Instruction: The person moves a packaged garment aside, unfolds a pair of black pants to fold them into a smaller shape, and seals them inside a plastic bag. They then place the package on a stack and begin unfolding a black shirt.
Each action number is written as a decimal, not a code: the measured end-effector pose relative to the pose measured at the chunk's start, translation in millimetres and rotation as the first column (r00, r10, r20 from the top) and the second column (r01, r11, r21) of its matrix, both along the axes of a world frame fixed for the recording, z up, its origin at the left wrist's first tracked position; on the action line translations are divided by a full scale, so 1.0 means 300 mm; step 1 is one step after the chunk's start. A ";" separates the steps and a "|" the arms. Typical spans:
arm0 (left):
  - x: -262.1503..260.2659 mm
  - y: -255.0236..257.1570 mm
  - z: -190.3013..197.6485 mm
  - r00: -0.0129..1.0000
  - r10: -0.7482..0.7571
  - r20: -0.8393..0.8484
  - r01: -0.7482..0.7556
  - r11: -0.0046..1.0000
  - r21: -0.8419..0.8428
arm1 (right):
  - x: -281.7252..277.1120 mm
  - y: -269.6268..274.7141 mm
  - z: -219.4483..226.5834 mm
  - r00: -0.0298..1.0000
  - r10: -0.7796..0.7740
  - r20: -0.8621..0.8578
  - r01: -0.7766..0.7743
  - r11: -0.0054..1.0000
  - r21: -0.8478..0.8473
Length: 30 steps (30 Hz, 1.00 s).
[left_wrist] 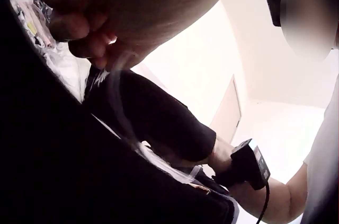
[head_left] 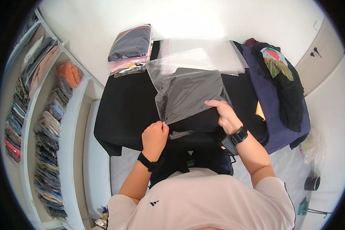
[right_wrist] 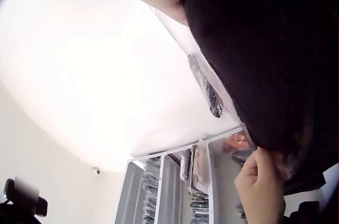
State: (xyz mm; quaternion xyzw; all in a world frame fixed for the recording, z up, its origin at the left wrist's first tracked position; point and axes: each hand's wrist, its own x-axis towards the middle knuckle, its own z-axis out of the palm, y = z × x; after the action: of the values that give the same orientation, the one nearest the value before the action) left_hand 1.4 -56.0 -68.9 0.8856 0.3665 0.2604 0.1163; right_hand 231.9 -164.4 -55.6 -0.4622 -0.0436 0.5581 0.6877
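A folded dark garment point(head_left: 193, 92) lies inside a clear plastic bag point(head_left: 154, 76) held over the near side of the table. My left hand point(head_left: 155, 138) pinches the bag's near left corner, its fingers curled in. On the right edge, my right hand point(head_left: 227, 118) grips garment and bag, thumb on top and the other fingers hidden beneath. In the left wrist view, curled fingers point(left_wrist: 90, 33) hold clear film beside the dark cloth point(left_wrist: 153, 118). The right wrist view shows the garment's dark face point(right_wrist: 254, 59) filling the right side, with the left hand at its lower corner.
A black cloth point(head_left: 119, 107) covers the table. Flat clear bags point(head_left: 226, 53) lie at the back, beside a stack of bagged garments point(head_left: 130, 46). Dark and blue clothes point(head_left: 257, 76) drape over the right end. Shelves point(head_left: 71, 126) of bagged clothes stand left.
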 end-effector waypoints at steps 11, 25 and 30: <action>0.128 -0.157 0.070 0.974 -0.228 0.008 0.228 0.972 -0.057 | -0.026 -0.067 0.056 0.879 -0.430 0.204 0.419 0.903 0.097; 0.222 -0.249 0.105 0.928 -0.371 0.036 0.373 0.920 -0.122 | 0.108 -0.033 -0.001 0.729 -0.518 0.447 0.539 0.837 0.093; 0.211 -0.244 0.107 0.912 -0.410 -0.010 0.406 0.905 -0.131 | 0.146 -0.140 0.076 0.998 -0.029 0.054 0.034 0.994 -0.099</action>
State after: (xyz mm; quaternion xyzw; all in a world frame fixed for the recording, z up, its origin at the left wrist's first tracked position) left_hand 64.7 -129.3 -36.7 0.9383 0.1910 0.1899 0.2168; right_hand 275.7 -206.6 -32.7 -0.5113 -0.0262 0.5363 0.6711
